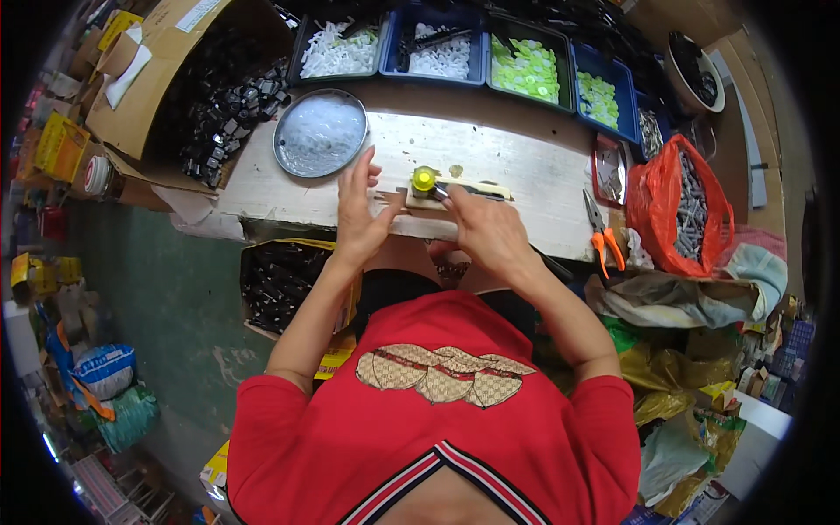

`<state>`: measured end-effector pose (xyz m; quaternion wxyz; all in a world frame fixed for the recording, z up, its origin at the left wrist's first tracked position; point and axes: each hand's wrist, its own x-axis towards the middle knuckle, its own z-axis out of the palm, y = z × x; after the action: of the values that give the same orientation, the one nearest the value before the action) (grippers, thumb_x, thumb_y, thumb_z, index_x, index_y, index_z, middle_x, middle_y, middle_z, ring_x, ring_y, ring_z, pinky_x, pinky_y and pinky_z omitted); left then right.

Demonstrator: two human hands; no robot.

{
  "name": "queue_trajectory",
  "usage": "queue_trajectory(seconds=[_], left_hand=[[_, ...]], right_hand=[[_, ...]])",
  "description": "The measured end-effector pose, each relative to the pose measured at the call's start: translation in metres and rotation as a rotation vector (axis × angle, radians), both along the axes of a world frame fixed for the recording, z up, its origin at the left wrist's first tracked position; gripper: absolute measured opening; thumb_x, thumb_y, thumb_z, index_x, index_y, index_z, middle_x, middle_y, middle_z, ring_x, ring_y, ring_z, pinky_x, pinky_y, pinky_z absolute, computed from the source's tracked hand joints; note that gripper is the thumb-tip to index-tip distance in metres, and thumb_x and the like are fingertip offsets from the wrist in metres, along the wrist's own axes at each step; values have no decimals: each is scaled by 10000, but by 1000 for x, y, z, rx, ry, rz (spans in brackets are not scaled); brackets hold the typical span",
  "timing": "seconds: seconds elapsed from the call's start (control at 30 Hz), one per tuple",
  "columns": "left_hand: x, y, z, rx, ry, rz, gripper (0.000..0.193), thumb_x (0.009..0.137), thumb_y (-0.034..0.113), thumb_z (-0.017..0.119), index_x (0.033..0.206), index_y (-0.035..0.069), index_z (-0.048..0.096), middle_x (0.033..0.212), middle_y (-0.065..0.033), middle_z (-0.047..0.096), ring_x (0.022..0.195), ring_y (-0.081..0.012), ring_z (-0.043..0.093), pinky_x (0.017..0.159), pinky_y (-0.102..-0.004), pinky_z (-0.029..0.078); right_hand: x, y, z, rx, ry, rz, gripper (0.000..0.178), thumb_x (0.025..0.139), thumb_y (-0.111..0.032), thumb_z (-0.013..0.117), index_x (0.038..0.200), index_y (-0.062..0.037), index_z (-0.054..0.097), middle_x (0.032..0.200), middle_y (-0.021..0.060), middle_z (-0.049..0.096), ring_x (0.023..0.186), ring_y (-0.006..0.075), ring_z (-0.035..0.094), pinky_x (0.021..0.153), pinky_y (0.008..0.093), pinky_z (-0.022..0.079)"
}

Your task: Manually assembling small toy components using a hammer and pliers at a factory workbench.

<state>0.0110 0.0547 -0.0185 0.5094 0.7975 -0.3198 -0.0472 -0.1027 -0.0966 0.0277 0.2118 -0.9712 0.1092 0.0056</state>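
Observation:
A small yellow-green round part [423,178] sits on a pale flat fixture [472,189] near the front of the worn white workbench [516,162]. My left hand [359,210] hovers just left of it, fingers spread and raised, holding nothing that I can see. My right hand [484,226] rests at the fixture's near edge, fingers curled over a dark slim piece beside the round part; what it grips is partly hidden.
A round metal dish [320,133] of clear bits lies at the bench's left. Trays of white [339,48] and green parts [525,68] line the back. Orange-handled pliers [600,229] and a red bag [682,206] lie right. Boxes of black parts [223,109] stand left.

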Motion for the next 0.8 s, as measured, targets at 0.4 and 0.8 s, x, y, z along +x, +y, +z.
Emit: queue_trajectory(seconds=[0.4, 0.8], left_hand=[[-2, -30, 21, 69, -214, -363, 719, 606, 6, 658, 1267, 76, 385, 986, -95, 510, 921, -249, 463, 848, -338, 338], [9, -64, 14, -22, 50, -571, 446, 710, 39, 636, 1141, 73, 529, 883, -63, 508, 805, -176, 496, 716, -280, 395]], right_hand=[[-34, -42, 9, 20, -136, -303, 126, 875, -188, 431, 883, -74, 484, 668, 170, 580, 608, 382, 559, 528, 483, 419], [-140, -114, -20, -302, -145, -485, 371, 675, -124, 660, 1000, -39, 504, 956, 176, 488, 896, 350, 468, 777, 425, 371]])
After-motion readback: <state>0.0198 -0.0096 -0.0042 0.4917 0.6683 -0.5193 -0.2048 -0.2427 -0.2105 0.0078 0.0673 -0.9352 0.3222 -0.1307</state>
